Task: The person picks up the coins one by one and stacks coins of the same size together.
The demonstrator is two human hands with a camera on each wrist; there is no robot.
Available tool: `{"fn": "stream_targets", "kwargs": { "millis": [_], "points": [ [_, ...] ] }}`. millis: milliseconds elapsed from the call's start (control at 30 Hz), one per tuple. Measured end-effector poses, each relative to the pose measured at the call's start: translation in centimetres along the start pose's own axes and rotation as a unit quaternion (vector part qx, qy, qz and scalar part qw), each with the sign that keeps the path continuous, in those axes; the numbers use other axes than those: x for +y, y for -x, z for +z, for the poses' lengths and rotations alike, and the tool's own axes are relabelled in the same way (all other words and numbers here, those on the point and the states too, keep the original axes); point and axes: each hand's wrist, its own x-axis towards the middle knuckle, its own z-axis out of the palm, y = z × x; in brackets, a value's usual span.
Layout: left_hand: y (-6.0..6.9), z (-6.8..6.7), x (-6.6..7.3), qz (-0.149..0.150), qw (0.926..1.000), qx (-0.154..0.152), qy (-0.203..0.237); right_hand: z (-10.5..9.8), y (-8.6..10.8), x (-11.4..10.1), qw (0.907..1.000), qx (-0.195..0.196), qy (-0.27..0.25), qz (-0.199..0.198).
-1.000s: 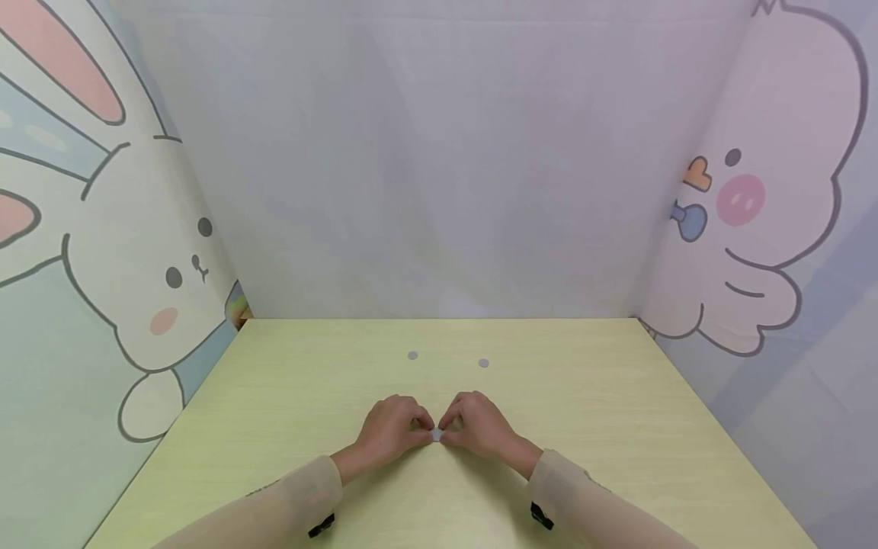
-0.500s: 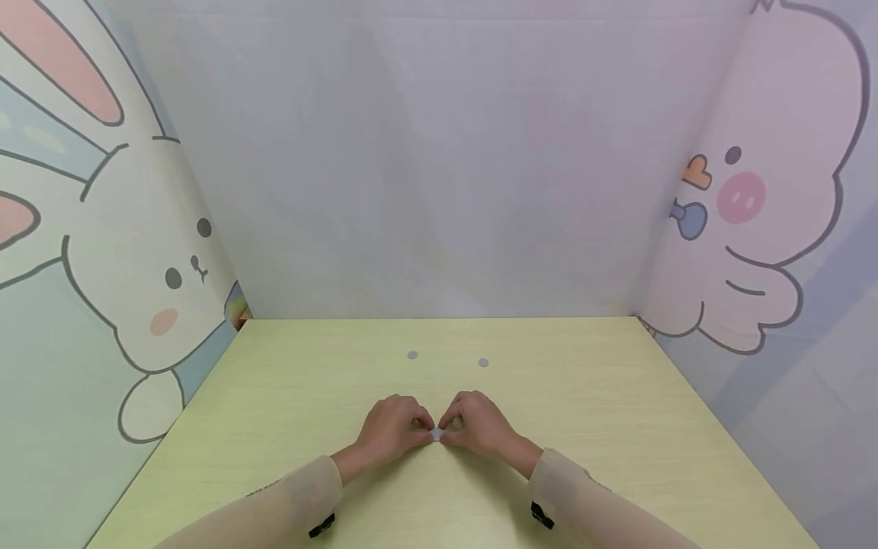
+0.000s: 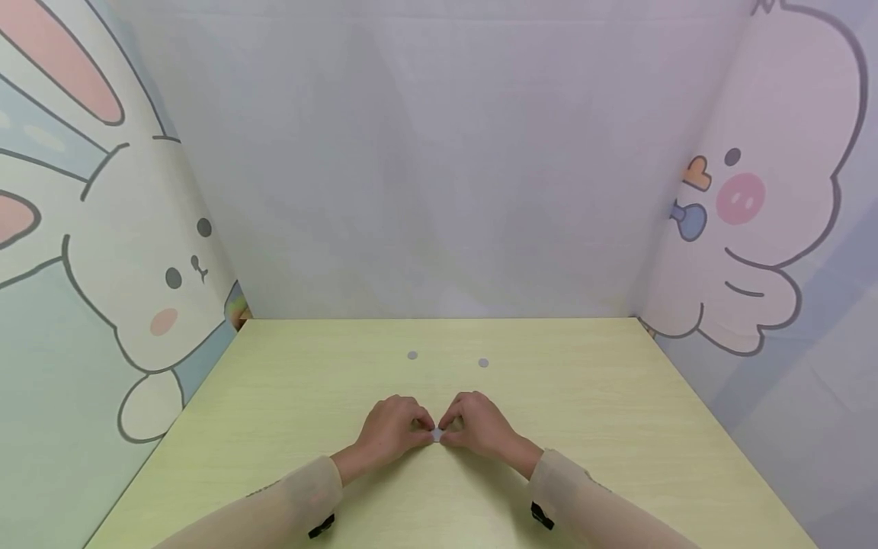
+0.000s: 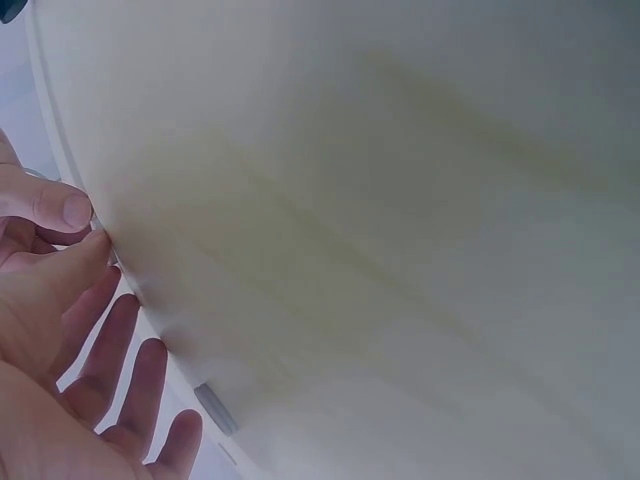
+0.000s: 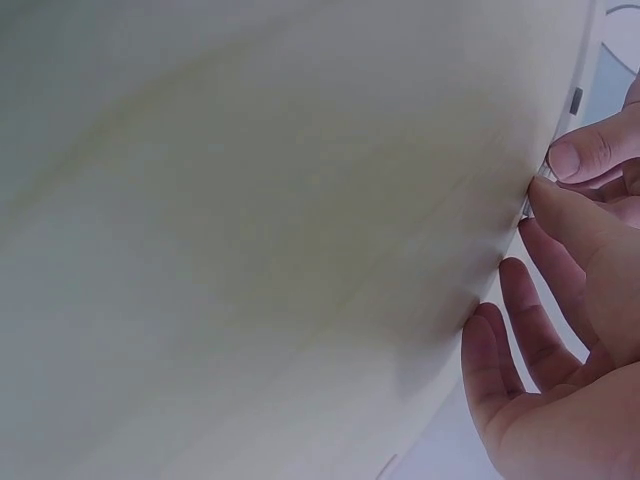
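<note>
In the head view a small grey disc (image 3: pixel 437 435) lies near the table's middle, pinched from both sides. The left hand (image 3: pixel 392 428) grips its left edge between thumb and forefinger, and the right hand (image 3: pixel 482 427) grips its right edge the same way. Both wrist views show thumb and fingertips meeting low at the table surface, with the left hand (image 4: pixel 70 350) and the right hand (image 5: pixel 570 320) close together. The disc is mostly covered by fingertips there.
Two more grey discs lie farther back on the pale yellow table (image 3: pixel 309 366), one at left (image 3: pixel 412 355) and one at right (image 3: pixel 483 363). A pale curtain (image 3: pixel 439 168) hangs behind the table, with cartoon-printed cloth on both sides.
</note>
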Motion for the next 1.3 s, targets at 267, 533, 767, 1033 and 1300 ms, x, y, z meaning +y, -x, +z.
{"fn": "stream_targets", "kwargs": {
  "millis": [267,533,767,1033,1300],
  "points": [
    [0.01,0.01,0.04,-0.004,1.0000,-0.003,-0.002,0.09,0.01,0.10,1.0000,0.003,0.004,-0.005],
    [-0.05,-0.01,0.05,-0.005,1.0000,0.000,-0.001,0.15,-0.06,0.13,1.0000,0.002,0.002,-0.003],
    [-0.03,-0.04,0.07,0.003,1.0000,0.004,0.002,0.03,-0.05,-0.05,1.0000,0.001,0.001,0.001],
    [0.03,-0.10,0.18,0.001,1.0000,0.004,0.007,0.09,-0.04,-0.04,1.0000,0.000,0.004,0.004],
    [0.00,-0.17,0.30,-0.001,1.0000,0.004,0.001,0.10,-0.07,0.01,1.0000,0.002,0.001,-0.004]
  ]
}}
